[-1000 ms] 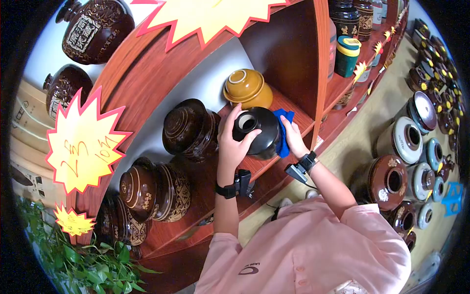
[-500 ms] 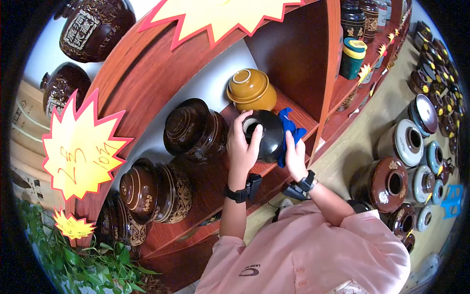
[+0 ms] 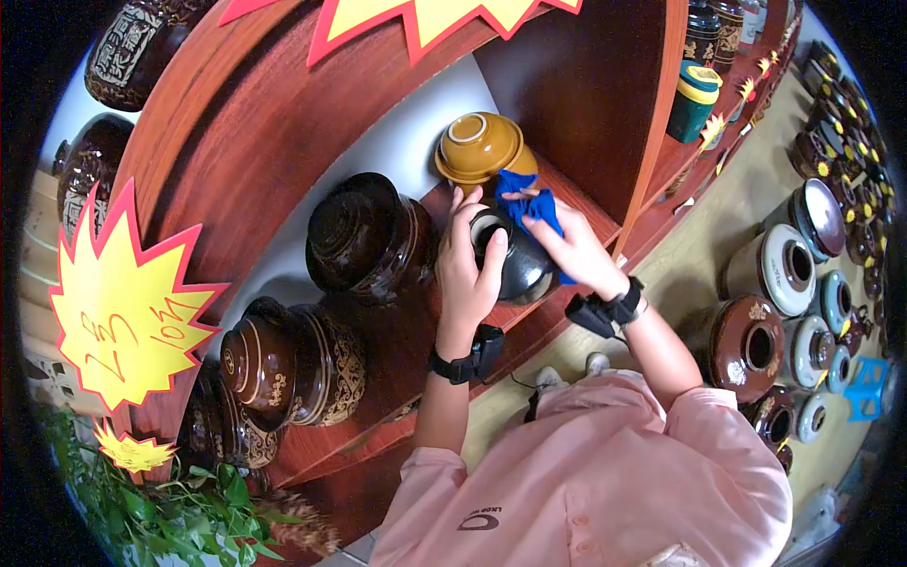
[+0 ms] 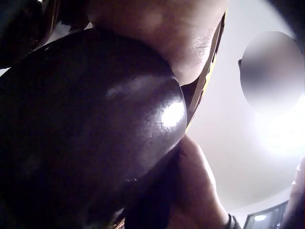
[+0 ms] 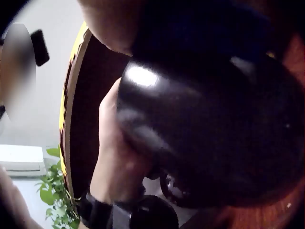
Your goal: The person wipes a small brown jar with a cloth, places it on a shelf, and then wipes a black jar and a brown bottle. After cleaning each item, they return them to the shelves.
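Note:
A glossy black jar point(image 3: 521, 274) is tilted at the shelf's front edge, its round mouth facing me. My left hand point(image 3: 468, 274) grips it round the neck, thumb across the mouth. Bunched in my right hand point(image 3: 576, 248) is a blue cloth point(image 3: 540, 210), pressed to the jar's far shoulder. In the left wrist view the jar's dark side point(image 4: 95, 119) takes up much of the picture. Dark blue cloth point(image 5: 200, 28) lies over the jar's top in the right wrist view, with the left hand point(image 5: 119, 155) at its side.
Close behind the jar stands a mustard-yellow pot point(image 3: 482, 146). Lidded brown pots point(image 3: 364, 236) line the shelf point(image 3: 387, 331) at left. A wooden divider point(image 3: 652, 132) rises to the right. Large floor jars point(image 3: 746, 350) stand behind at right; a leafy plant point(image 3: 142, 510) is at lower left.
My right hand has carried the blue cloth from the jar's right side up and left over its far shoulder. The left hand keeps its grip at the neck. The head view has shifted slightly.

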Demonstrator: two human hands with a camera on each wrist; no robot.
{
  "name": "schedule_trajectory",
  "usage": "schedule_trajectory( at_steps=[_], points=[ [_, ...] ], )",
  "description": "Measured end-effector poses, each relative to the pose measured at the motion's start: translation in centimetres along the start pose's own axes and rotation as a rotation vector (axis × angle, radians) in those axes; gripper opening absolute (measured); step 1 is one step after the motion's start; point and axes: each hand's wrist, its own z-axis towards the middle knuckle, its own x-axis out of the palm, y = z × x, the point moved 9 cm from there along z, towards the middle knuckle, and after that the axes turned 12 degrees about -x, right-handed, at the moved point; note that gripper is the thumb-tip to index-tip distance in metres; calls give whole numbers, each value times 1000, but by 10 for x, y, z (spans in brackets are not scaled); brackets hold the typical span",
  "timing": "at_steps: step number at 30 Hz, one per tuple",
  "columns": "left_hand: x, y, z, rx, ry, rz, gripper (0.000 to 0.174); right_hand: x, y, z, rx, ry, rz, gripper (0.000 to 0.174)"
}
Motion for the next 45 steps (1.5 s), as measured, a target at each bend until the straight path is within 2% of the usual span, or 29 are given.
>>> schedule_trajectory(
  at_steps=[3,5,8,14,15,18,21,24,27,30,33,36,39,42,45],
  points=[
    [0,-2,0,-1,-2,8,29,3,-38,-6,345,-78,404,37],
    [-1,-4,-1,1,-14,20,29,4,-49,-12,413,-118,492,39],
    [-1,-5,-2,4,-40,34,29,2,-60,-19,390,-247,511,42],
    [0,-5,-3,7,-57,50,30,11,-91,-48,508,-322,639,42],
    [0,-5,-3,9,-62,46,31,10,-95,-51,473,-320,618,41],
    [-3,-6,-3,29,-125,52,36,9,-106,-56,400,-295,570,39],
    [-10,-27,-11,93,-275,293,44,8,-112,-60,403,-305,571,37],
    [-12,-23,-14,69,-329,244,49,5,-107,-60,396,-314,515,35],
    [-12,-18,-15,-20,-298,213,49,3,-105,-60,395,-328,520,35],
    [-15,-25,-15,63,-303,247,50,0,-106,-63,436,-362,534,36],
    [-18,-23,-16,71,-280,252,48,-1,-111,-63,437,-417,591,36],
    [-16,-9,-15,-129,-124,28,53,0,-115,-65,443,-423,616,36],
    [-12,-8,-13,-59,-23,-84,55,1,-117,-65,444,-439,632,36],
    [-10,-9,-6,-52,116,-71,54,1,-118,-65,444,-458,685,35],
    [-10,-9,-4,-42,146,-158,52,2,-119,-66,443,-491,685,33]
  ],
)
